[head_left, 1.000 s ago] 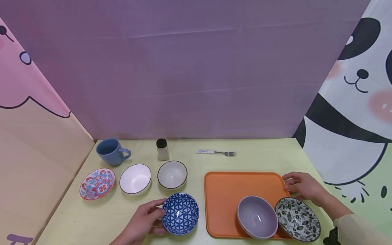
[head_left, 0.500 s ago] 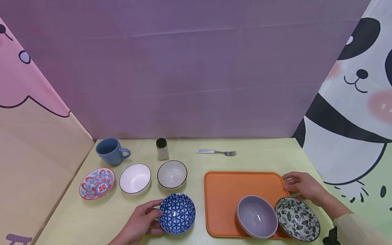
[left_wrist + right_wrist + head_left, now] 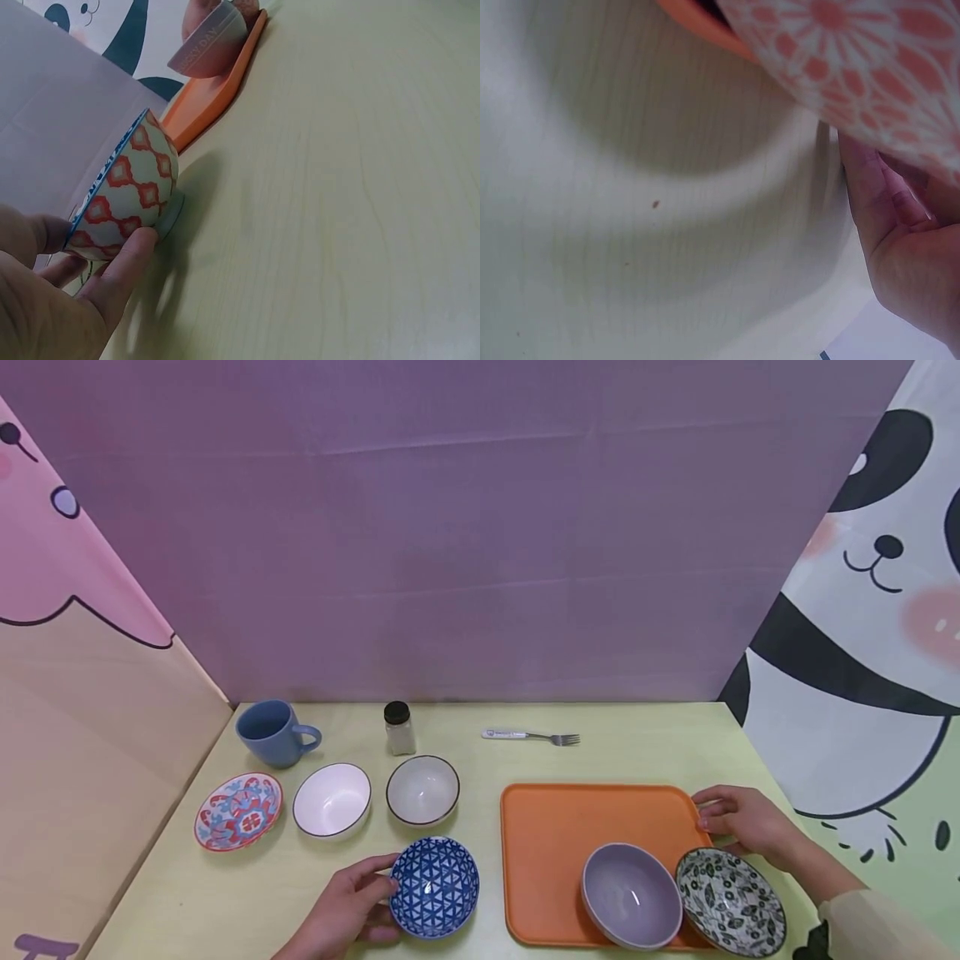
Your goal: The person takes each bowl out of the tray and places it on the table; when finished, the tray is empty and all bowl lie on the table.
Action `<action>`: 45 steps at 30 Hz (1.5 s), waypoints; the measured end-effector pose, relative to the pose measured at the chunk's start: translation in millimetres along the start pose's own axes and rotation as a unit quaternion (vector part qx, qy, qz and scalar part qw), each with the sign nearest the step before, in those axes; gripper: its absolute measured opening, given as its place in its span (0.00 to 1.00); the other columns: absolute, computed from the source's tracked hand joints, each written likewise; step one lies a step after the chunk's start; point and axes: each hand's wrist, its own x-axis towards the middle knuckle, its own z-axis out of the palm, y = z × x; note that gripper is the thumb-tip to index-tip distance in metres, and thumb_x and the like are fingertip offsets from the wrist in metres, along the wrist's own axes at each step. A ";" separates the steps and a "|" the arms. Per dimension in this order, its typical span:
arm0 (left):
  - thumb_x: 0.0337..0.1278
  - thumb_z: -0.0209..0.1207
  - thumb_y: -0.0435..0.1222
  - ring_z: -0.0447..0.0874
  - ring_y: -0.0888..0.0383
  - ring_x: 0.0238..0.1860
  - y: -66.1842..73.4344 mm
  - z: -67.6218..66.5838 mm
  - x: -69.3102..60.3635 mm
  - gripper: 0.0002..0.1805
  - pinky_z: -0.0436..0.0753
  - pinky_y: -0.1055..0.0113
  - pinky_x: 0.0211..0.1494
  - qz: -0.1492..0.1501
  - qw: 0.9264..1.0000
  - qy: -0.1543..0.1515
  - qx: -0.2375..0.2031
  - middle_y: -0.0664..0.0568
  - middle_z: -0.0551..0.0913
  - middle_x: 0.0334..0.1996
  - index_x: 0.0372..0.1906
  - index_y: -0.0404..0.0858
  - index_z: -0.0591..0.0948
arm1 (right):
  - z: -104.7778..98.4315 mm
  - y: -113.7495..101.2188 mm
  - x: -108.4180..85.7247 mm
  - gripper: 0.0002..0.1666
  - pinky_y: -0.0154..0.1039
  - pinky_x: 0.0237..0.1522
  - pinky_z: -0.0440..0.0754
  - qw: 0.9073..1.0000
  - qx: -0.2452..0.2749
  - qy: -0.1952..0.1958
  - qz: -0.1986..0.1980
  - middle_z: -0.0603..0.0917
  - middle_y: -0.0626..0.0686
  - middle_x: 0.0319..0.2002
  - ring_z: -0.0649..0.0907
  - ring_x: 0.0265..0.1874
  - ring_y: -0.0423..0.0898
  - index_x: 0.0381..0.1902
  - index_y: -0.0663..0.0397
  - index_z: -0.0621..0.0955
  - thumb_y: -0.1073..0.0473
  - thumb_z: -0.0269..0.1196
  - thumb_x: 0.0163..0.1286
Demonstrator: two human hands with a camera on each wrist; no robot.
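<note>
Blue and white glaze inside, red lattice outside: a small bowl (image 3: pixel 434 887), in the left hand (image 3: pixel 348 902), pinched at its near-left side, thumb at the rim, other fingers low against the outer wall. Foot close over the table (image 3: pixel 187 902); cannot tell whether it touches. Right of this grip, just apart, an orange tray (image 3: pixel 551 860); beyond it, a brown-rimmed bowl (image 3: pixel 422 791). Right hand (image 3: pixel 742 822) is at the tray's right edge; fingertips partly hidden, so cannot tell if they pinch the edge or merely lie against it. Nearer the body from that hand, a leaf-patterned bowl (image 3: pixel 731 902) juts past the tray's right side; to its left, a purple bowl (image 3: pixel 632 893), side by side with it, contact unclear. Risks, as I judge them: the left hold is one-sided, so smooth glaze could let the blue bowl tip toward its unsupported far side; carried low to the right, its foot could catch the tray lip. A tug or lift by the right hand could unseat the overhanging leaf-patterned bowl or knock it against the purple one.
</note>
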 end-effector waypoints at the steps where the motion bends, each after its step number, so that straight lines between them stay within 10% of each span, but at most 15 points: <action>1: 0.72 0.57 0.37 0.90 0.50 0.39 -0.1 -0.1 -0.5 0.32 0.92 0.53 0.42 -0.001 1.000 -0.001 0.003 0.44 0.85 0.45 0.75 0.31 0.66 | 0.2 0.7 -0.1 0.26 0.50 0.38 0.90 1.000 0.001 0.000 0.000 0.86 0.60 0.48 0.87 0.41 0.49 0.66 0.70 0.71 0.68 0.61 0.72; 17: 0.71 0.62 0.38 0.88 0.50 0.43 7.7 -8.7 -6.2 0.30 0.91 0.49 0.45 0.045 0.998 -0.009 0.040 0.42 0.82 0.49 0.71 0.29 0.71 | 1.3 -0.6 -2.5 0.26 0.50 0.39 0.91 1.000 -0.005 0.002 -0.008 0.85 0.62 0.48 0.88 0.41 0.51 0.66 0.70 0.72 0.67 0.62 0.73; 32: 0.72 0.61 0.39 0.84 0.47 0.52 55.9 -9.6 -16.7 0.23 0.90 0.57 0.50 0.120 0.984 0.054 0.121 0.37 0.83 0.56 0.64 0.31 0.77 | 2.8 -1.4 -1.9 0.26 0.50 0.39 0.91 1.000 -0.006 0.002 -0.005 0.85 0.63 0.49 0.88 0.41 0.50 0.67 0.69 0.72 0.66 0.62 0.73; 45: 0.70 0.62 0.38 0.87 0.44 0.53 89.5 50.7 1.5 0.29 0.90 0.51 0.51 0.138 0.983 -0.086 0.084 0.38 0.80 0.57 0.71 0.35 0.72 | 2.4 -0.2 -3.6 0.27 0.49 0.38 0.91 1.000 -0.005 0.005 -0.010 0.85 0.61 0.48 0.88 0.40 0.50 0.66 0.69 0.72 0.67 0.63 0.73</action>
